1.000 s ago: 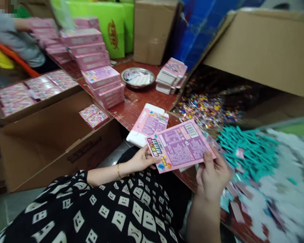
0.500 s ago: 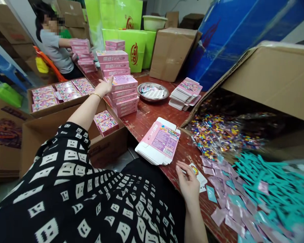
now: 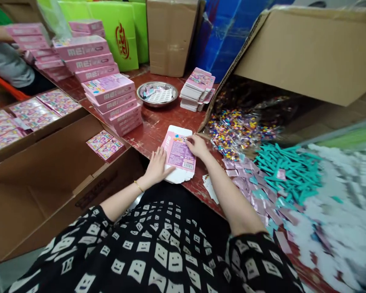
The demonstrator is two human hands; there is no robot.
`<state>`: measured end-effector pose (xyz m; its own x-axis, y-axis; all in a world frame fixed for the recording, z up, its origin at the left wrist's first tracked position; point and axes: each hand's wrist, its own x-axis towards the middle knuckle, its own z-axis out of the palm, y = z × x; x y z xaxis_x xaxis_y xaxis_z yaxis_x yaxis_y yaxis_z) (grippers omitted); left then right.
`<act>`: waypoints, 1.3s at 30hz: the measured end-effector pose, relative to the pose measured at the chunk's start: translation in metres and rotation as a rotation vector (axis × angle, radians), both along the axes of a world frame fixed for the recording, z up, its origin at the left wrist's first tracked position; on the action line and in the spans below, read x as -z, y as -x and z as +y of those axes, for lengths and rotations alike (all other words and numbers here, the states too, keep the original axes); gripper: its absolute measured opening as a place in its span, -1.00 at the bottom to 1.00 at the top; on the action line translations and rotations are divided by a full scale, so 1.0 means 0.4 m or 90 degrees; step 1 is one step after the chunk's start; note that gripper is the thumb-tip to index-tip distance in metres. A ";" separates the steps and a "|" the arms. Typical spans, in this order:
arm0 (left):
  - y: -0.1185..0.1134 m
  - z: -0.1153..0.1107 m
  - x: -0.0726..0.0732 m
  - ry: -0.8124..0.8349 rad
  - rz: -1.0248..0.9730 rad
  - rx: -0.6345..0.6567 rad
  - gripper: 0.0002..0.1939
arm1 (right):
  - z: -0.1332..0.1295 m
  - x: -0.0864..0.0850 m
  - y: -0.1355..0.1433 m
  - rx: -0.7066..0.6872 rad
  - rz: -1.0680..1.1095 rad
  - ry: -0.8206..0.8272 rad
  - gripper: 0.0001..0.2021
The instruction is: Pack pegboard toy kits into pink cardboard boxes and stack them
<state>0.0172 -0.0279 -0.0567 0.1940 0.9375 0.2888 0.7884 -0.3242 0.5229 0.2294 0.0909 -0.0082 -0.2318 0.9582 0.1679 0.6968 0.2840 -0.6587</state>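
In front of me a stack of flattened pink cartons (image 3: pixel 178 156) lies at the table edge, printed side up with white flaps. My left hand (image 3: pixel 157 166) rests against its left side, fingers stretched out and thumb along the lower flap. Over the upper right edge of the stack curls my right hand (image 3: pixel 198 146), its fingers closed at the top carton. Small printed cards (image 3: pixel 211 189) stick out beneath my right forearm. Left of the cartons rise piles of filled pink boxes (image 3: pixel 122 108), the front pile stepped and slightly uneven.
A metal dish (image 3: pixel 157 94) holds paper slips; a stack of printed cards (image 3: pixel 198 87) stands beside it. Bagged colourful pieces (image 3: pixel 238 130), teal sticks (image 3: pixel 288 171) and pink sachets (image 3: pixel 247 179) lie to the right. An open carton (image 3: pixel 42 179) stands at left. Another person's sleeve (image 3: pixel 3 61) shows far left.
My left hand has left the pile of pink boxes and come down to the flattened cartons. My right hand has moved up from the small cards onto them. The view has turned right.
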 end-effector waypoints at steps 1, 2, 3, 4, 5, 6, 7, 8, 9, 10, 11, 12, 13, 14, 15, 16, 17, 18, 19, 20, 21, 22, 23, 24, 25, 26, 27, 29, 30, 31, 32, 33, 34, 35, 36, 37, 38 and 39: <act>-0.024 -0.012 0.024 0.004 0.006 -0.002 -0.12 | 0.042 -0.007 0.022 -0.007 -0.018 0.012 -0.79; -0.036 -0.017 0.037 0.002 0.010 -0.011 -0.12 | 0.075 -0.014 0.039 -0.010 -0.039 0.020 -0.74; -0.039 -0.018 0.041 -0.001 0.011 -0.018 -0.10 | 0.099 -0.023 0.050 -0.012 -0.069 0.036 -0.68; -0.036 -0.017 0.037 -0.001 0.011 -0.023 -0.07 | 0.113 -0.035 0.052 -0.016 -0.101 0.059 -0.65; -0.029 -0.015 0.026 -0.001 0.007 -0.025 -0.04 | 0.114 -0.050 0.048 -0.025 -0.126 0.084 -0.65; -0.021 -0.015 0.009 -0.004 0.000 -0.026 0.00 | 0.103 -0.070 0.037 -0.041 -0.132 0.102 -0.67; -0.015 -0.018 -0.012 -0.013 -0.013 -0.029 0.04 | 0.079 -0.095 0.022 -0.063 -0.111 0.103 -0.71; -0.013 -0.024 -0.037 -0.026 -0.034 -0.033 0.09 | 0.042 -0.122 0.005 -0.088 -0.060 0.083 -0.73; -0.014 -0.033 -0.064 -0.040 -0.062 -0.034 0.13 | -0.006 -0.152 -0.012 -0.110 0.008 0.042 -0.73; -0.020 -0.044 -0.091 -0.043 -0.098 -0.022 0.12 | -0.063 -0.182 -0.027 -0.127 0.082 -0.016 -0.72; -0.030 -0.058 -0.117 -0.024 -0.144 0.012 0.05 | -0.124 -0.211 -0.038 -0.141 0.145 -0.075 -0.70; -0.043 -0.073 -0.141 0.020 -0.200 0.069 -0.09 | -0.187 -0.236 -0.047 -0.150 0.185 -0.125 -0.70; -0.058 -0.089 -0.159 0.083 -0.263 0.140 -0.27 | -0.246 -0.256 -0.051 -0.166 0.195 -0.164 -0.72; -0.074 -0.106 -0.173 0.156 -0.330 0.212 -0.42 | -0.300 -0.269 -0.054 -0.164 0.192 -0.202 -0.76; -0.089 -0.123 -0.181 0.226 -0.397 0.272 -0.52 | -0.345 -0.274 -0.057 -0.141 0.179 -0.238 -0.81; -0.102 -0.139 -0.184 0.285 -0.462 0.313 -0.56 | -0.381 -0.270 -0.062 -0.096 0.162 -0.273 -0.87; -0.114 -0.154 -0.182 0.329 -0.518 0.334 -0.58 | -0.410 -0.259 -0.070 -0.030 0.150 -0.309 -0.89; -0.122 -0.166 -0.176 0.361 -0.564 0.341 -0.58 | -0.431 -0.241 -0.081 0.052 0.145 -0.343 -0.84; -0.127 -0.176 -0.167 0.388 -0.596 0.345 -0.57 | -0.448 -0.217 -0.094 0.136 0.144 -0.372 -0.76; -0.130 -0.183 -0.158 0.413 -0.613 0.348 -0.55 | -0.463 -0.191 -0.110 0.211 0.148 -0.394 -0.66; -0.132 -0.188 -0.148 0.435 -0.616 0.349 -0.54 | -0.476 -0.162 -0.126 0.273 0.158 -0.406 -0.59; -0.135 -0.191 -0.139 0.454 -0.607 0.348 -0.55 | -0.490 -0.133 -0.141 0.320 0.176 -0.406 -0.53; -0.138 -0.192 -0.132 0.468 -0.590 0.347 -0.56 | -0.504 -0.104 -0.153 0.350 0.203 -0.391 -0.50; -0.144 -0.191 -0.128 0.471 -0.569 0.349 -0.57 | -0.518 -0.078 -0.162 0.361 0.241 -0.359 -0.48; -0.152 -0.189 -0.127 0.453 -0.552 0.348 -0.56 | -0.531 -0.053 -0.168 0.352 0.288 -0.312 -0.48; -0.163 -0.187 -0.128 0.414 -0.540 0.341 -0.53 | -0.543 -0.033 -0.172 0.329 0.338 -0.254 -0.48; -0.176 -0.183 -0.132 0.357 -0.531 0.324 -0.48 | -0.553 -0.015 -0.174 0.301 0.386 -0.194 -0.49; -0.203 -0.172 -0.145 0.228 -0.514 0.263 -0.34 | -0.564 0.009 -0.176 0.257 0.446 -0.102 -0.58; -0.215 -0.165 -0.151 0.186 -0.499 0.231 -0.32 | -0.566 0.015 -0.177 0.252 0.451 -0.083 -0.62; -0.226 -0.156 -0.155 0.171 -0.482 0.209 -0.38 | -0.565 0.019 -0.177 0.257 0.441 -0.085 -0.61; -0.235 -0.147 -0.158 0.178 -0.468 0.197 -0.47 | -0.563 0.021 -0.176 0.269 0.425 -0.105 -0.57; -0.243 -0.138 -0.157 0.194 -0.465 0.194 -0.56 | -0.560 0.020 -0.173 0.280 0.412 -0.137 -0.56; -0.249 -0.129 -0.154 0.206 -0.471 0.196 -0.60 | -0.557 0.019 -0.170 0.291 0.411 -0.174 -0.58; -0.253 -0.122 -0.149 0.203 -0.489 0.194 -0.58 | -0.553 0.016 -0.165 0.301 0.422 -0.208 -0.63; -0.257 -0.118 -0.142 0.179 -0.518 0.186 -0.55 | -0.550 0.013 -0.160 0.309 0.441 -0.237 -0.65; -0.259 -0.115 -0.135 0.145 -0.554 0.178 -0.52 | -0.548 0.008 -0.156 0.309 0.456 -0.256 -0.63; -0.260 -0.115 -0.129 0.112 -0.589 0.174 -0.49 | -0.547 0.002 -0.153 0.295 0.457 -0.264 -0.63; -0.260 -0.117 -0.124 0.089 -0.615 0.176 -0.44 | -0.546 -0.005 -0.152 0.271 0.444 -0.264 -0.68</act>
<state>0.1213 -0.0748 -0.0071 0.1515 0.9324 0.3280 -0.0849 -0.3184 0.9442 0.2903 -0.1275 -0.0063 0.4104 0.7708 0.4873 0.2798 0.4022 -0.8718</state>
